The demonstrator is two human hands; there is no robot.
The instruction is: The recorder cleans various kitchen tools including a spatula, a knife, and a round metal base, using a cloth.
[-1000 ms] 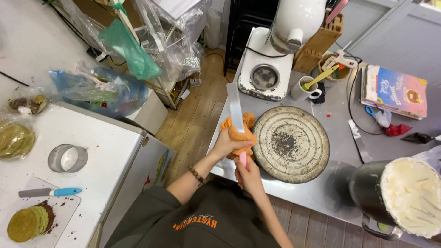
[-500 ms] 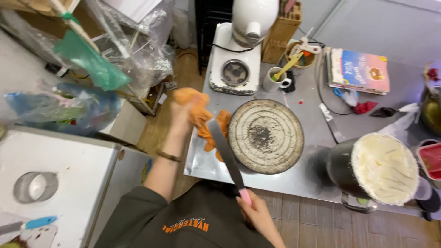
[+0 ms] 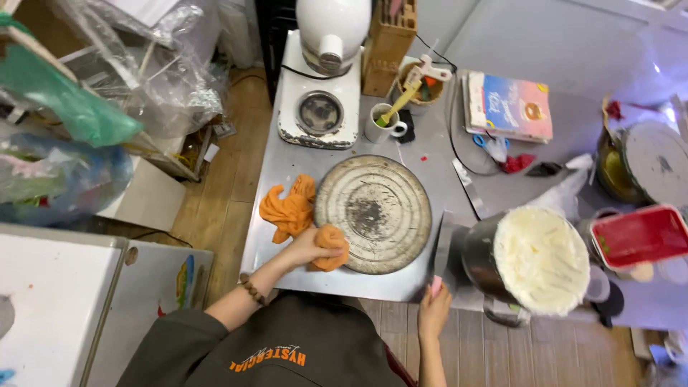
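My left hand point(image 3: 309, 249) grips one end of an orange cloth point(image 3: 290, 210) that lies on the steel table point(image 3: 287, 163), just left of a round metal turntable point(image 3: 373, 213). My right hand point(image 3: 434, 310) holds a long flat knife point(image 3: 441, 247) by its pink handle. The blade points away from me and stands between the turntable and a dark bowl of white cream point(image 3: 537, 259).
A white stand mixer point(image 3: 326, 79) stands at the back, with a mug point(image 3: 382, 123), a knife block point(image 3: 387, 46) and a book point(image 3: 512, 106) nearby. A red tray point(image 3: 641, 236) sits at the right. Plastic bags point(image 3: 86, 107) and a white counter point(image 3: 50, 301) are to the left.
The cloth has come down from the air onto the table, with my left hand on it. My right hand has carried the knife rightward, beside the cream bowl.
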